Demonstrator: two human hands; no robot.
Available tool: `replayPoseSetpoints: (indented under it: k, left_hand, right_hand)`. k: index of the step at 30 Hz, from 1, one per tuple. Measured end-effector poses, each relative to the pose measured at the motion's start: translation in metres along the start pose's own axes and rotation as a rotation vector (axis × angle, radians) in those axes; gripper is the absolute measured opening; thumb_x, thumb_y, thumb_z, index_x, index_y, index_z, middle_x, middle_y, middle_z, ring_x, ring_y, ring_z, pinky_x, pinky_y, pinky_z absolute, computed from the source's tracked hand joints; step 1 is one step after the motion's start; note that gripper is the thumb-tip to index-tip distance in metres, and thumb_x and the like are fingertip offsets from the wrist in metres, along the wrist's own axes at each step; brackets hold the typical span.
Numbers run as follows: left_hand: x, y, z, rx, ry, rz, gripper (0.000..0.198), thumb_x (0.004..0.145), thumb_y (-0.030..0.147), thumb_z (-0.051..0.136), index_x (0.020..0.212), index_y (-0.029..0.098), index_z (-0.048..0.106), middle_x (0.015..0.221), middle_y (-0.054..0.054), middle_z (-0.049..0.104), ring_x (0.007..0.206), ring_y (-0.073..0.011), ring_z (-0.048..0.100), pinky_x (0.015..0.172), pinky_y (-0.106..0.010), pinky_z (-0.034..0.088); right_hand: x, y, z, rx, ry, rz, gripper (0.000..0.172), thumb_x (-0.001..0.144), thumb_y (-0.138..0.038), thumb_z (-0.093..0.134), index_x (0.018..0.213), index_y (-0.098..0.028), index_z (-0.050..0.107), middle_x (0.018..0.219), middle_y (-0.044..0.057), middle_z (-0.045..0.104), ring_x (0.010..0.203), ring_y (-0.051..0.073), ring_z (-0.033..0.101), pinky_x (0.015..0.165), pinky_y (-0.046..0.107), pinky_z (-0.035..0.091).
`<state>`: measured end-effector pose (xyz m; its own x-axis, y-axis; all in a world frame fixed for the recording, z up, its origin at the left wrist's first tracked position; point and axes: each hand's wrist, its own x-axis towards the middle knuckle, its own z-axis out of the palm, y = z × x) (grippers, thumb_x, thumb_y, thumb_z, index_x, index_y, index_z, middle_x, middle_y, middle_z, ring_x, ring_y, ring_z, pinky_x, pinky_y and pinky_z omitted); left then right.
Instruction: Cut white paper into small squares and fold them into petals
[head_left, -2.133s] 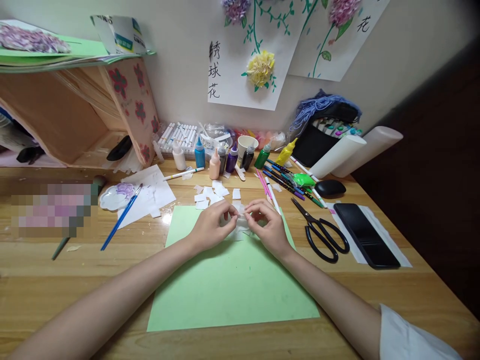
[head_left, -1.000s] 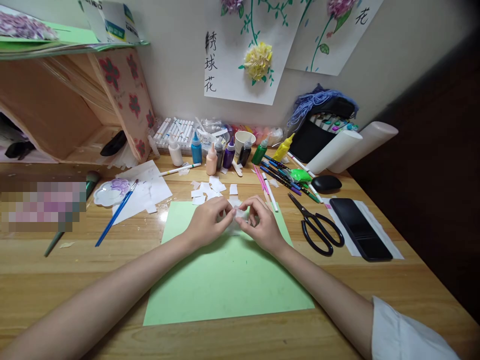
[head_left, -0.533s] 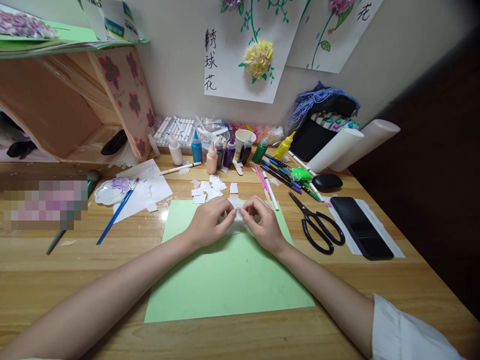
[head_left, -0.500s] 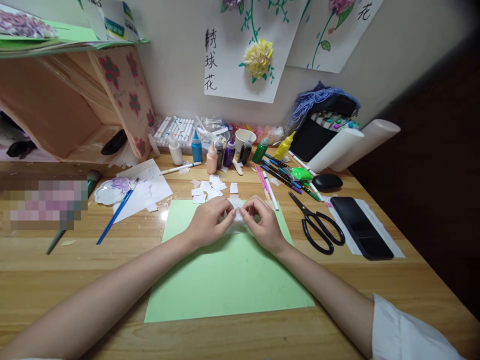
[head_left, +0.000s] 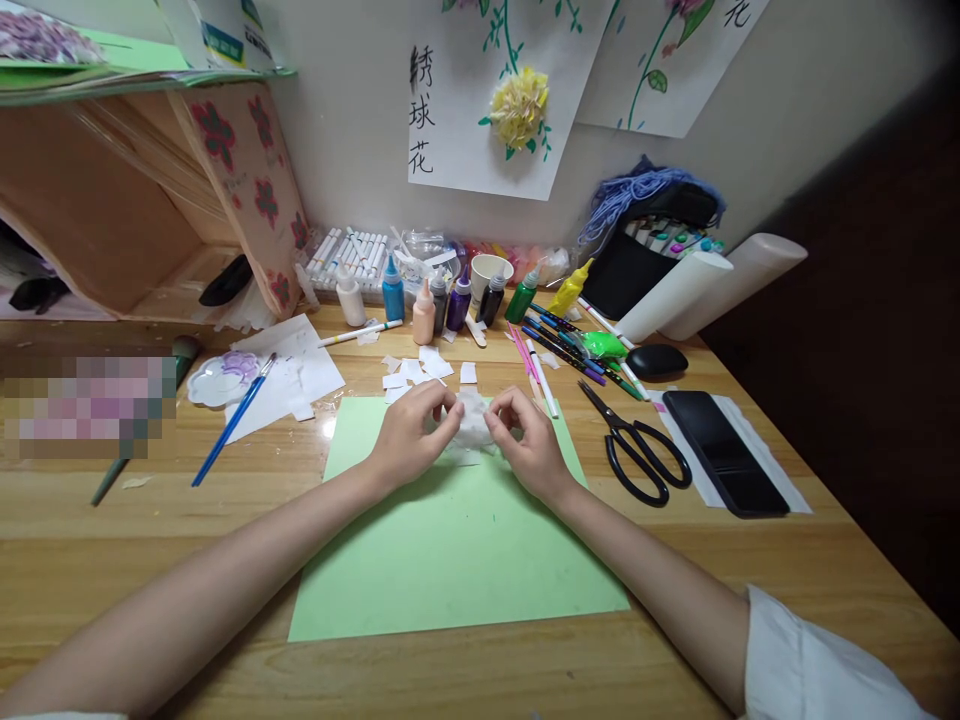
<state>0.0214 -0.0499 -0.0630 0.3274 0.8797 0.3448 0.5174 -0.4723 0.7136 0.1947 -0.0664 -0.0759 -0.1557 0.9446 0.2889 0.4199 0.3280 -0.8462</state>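
Observation:
My left hand (head_left: 412, 430) and my right hand (head_left: 531, 445) face each other above the far part of a light green sheet (head_left: 450, 560). Thumb and fingers are pinched together on each, with a small gap between the two sets of fingertips. Anything in the pinches is too small to make out. Thin, crumpled white paper (head_left: 473, 425) shows in that gap, partly hidden by the fingers; whether they grip its edges is unclear. Just beyond lie several small cut pieces of white paper (head_left: 433, 363).
Black-handled scissors (head_left: 634, 450) and a phone (head_left: 724, 455) lie to the right. Several paint bottles (head_left: 423, 315) and a paper cup (head_left: 491, 275) line the back. Scattered pens (head_left: 562, 345) lie back right. At left are a paintbrush (head_left: 236, 415) and a palette (head_left: 217, 380).
My fingertips, which were together, have moved apart sideways, and more of the white paper shows between them. The whole view has shifted slightly.

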Motion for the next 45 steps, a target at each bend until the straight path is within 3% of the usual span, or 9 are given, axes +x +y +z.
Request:
replayPoseSetpoints:
  k: [7, 14, 19, 23, 27, 33, 41, 45]
  left_hand:
    - [-0.001, 0.001, 0.002, 0.034, -0.030, 0.041, 0.021, 0.087, 0.028, 0.044, 0.069, 0.018, 0.047, 0.066, 0.000, 0.049, 0.064, -0.0127, 0.044, 0.061, -0.026, 0.035]
    - [0.001, -0.002, 0.000, 0.011, -0.030, -0.040, 0.021, 0.086, 0.028, 0.043, 0.068, 0.018, 0.046, 0.066, 0.000, 0.049, 0.064, -0.0133, 0.046, 0.061, -0.026, 0.035]
    - [0.000, -0.001, 0.003, 0.154, -0.157, -0.010, 0.013, 0.079, 0.024, 0.050, 0.068, 0.018, 0.049, 0.071, -0.002, 0.053, 0.071, -0.0169, 0.047, 0.063, -0.029, 0.036]
    - [0.005, -0.006, -0.002, 0.243, -0.047, -0.010, 0.007, 0.078, 0.025, 0.051, 0.081, 0.018, 0.053, 0.084, -0.004, 0.055, 0.082, -0.0198, 0.048, 0.072, -0.032, 0.038]
    - [0.017, -0.024, -0.022, 0.393, 0.054, -0.063, 0.011, 0.081, 0.027, 0.049, 0.081, 0.018, 0.056, 0.086, -0.006, 0.057, 0.085, -0.0216, 0.050, 0.076, -0.035, 0.038]
    - [0.029, -0.037, -0.043, 0.563, -0.141, 0.033, 0.012, 0.075, 0.028, 0.054, 0.075, 0.018, 0.061, 0.079, -0.007, 0.062, 0.081, -0.0238, 0.053, 0.073, -0.035, 0.039]
    - [0.030, -0.028, -0.037, 0.722, -0.201, 0.167, 0.017, 0.077, 0.016, 0.047, 0.070, 0.016, 0.062, 0.074, -0.010, 0.064, 0.074, -0.0234, 0.054, 0.064, -0.034, 0.036]
    - [0.029, -0.029, -0.037, 0.762, -0.189, 0.168, 0.014, 0.073, 0.015, 0.049, 0.068, 0.016, 0.063, 0.071, -0.009, 0.064, 0.072, -0.0225, 0.055, 0.063, -0.032, 0.036]
  right_hand:
    - [0.002, -0.003, -0.001, -0.032, -0.075, 0.012, 0.024, 0.086, -0.032, 0.051, 0.066, -0.020, 0.044, 0.063, -0.003, 0.043, 0.056, 0.012, 0.040, 0.053, 0.025, 0.032]
    - [0.000, 0.004, -0.001, 0.070, 0.009, 0.058, 0.026, 0.089, -0.031, 0.044, 0.066, -0.021, 0.040, 0.061, -0.004, 0.040, 0.056, 0.012, 0.040, 0.053, 0.025, 0.031]
    - [0.002, 0.007, -0.001, 0.046, 0.142, 0.080, 0.029, 0.085, -0.031, 0.050, 0.062, -0.021, 0.037, 0.059, -0.005, 0.036, 0.055, 0.011, 0.037, 0.054, 0.025, 0.032]
    - [0.003, 0.004, -0.001, -0.026, 0.015, 0.026, 0.027, 0.078, -0.030, 0.061, 0.062, -0.021, 0.041, 0.062, -0.003, 0.046, 0.060, 0.013, 0.043, 0.058, 0.026, 0.035]
    - [0.003, 0.000, -0.003, -0.031, -0.040, -0.060, 0.033, 0.078, -0.037, 0.063, 0.060, -0.021, 0.041, 0.064, -0.002, 0.047, 0.064, 0.014, 0.045, 0.062, 0.029, 0.037]
    - [0.004, -0.002, -0.005, -0.011, -0.103, -0.079, 0.027, 0.085, -0.037, 0.055, 0.064, -0.021, 0.046, 0.066, -0.001, 0.047, 0.065, 0.015, 0.045, 0.062, 0.029, 0.036]
    - [0.004, -0.004, -0.004, -0.034, -0.130, -0.073, 0.022, 0.086, -0.034, 0.054, 0.069, -0.021, 0.050, 0.067, -0.001, 0.049, 0.065, 0.015, 0.047, 0.063, 0.029, 0.037]
    - [0.005, -0.002, -0.004, -0.029, -0.120, -0.059, 0.022, 0.089, -0.032, 0.048, 0.070, -0.020, 0.051, 0.069, 0.000, 0.051, 0.068, 0.015, 0.049, 0.065, 0.028, 0.037]
